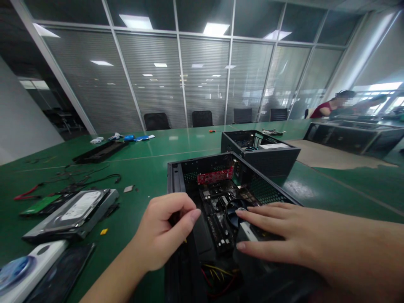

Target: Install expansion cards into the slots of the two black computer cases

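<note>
An open black computer case (206,159) lies on its side in front of me. Over its left rim, my left hand (167,233) has its fingers curled and thumb close to the index finger; whatever they hold, if anything, is hidden. My right hand (284,231) reaches in from the right with fingers stretched out, the fingertips over the round CPU fan (234,212) and a metal box edge (248,231). Inside the case are a dark motherboard (216,223) and a red expansion card (214,176). Yellow and red wires (217,272) show near the bottom.
On the left of the green table (151,168) lie a hard drive (78,210), cables (85,179) and a yellow connector (104,231). A second case (261,155) stands behind mine. Farther back are a screwdriver (213,131), chairs and, at right, a person (325,110).
</note>
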